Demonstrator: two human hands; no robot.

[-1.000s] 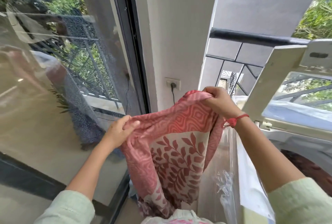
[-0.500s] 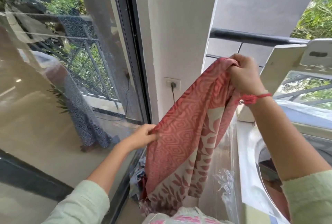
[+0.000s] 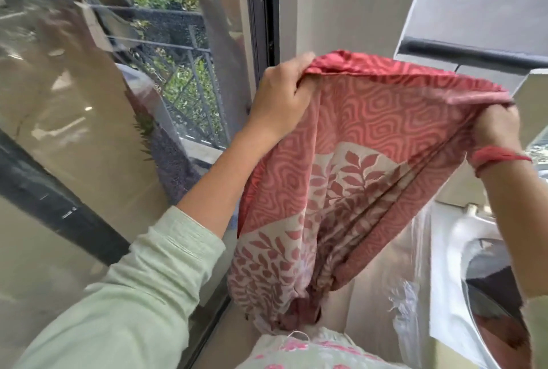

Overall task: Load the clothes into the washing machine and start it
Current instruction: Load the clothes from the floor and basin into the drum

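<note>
Both hands, left hand (image 3: 281, 96) & right hand (image 3: 498, 122), grip the red-and-cream leaf-print cloth (image 3: 350, 179) spread above the white top-load washing machine (image 3: 453, 274). Bunch it, then drop into the drum w/o snagging the rim.

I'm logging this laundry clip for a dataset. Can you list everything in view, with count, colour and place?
Patterned cloth: one, red and cream with leaf print, held up at centre.
Washing machine: one, white, lower right, tub open.
Clothes in the tub: count unclear, dark, lower right.
Plastic wrap: one, clear, on the machine's side.
Glass door: one, dark frame, left.
Railing: one, black, upper right.
Wrist thread: one, red, right wrist.
Sleeve: pale green, left arm.
Left hand: gripping the cloth's top edge.
Right hand: gripping the other top corner.
</note>
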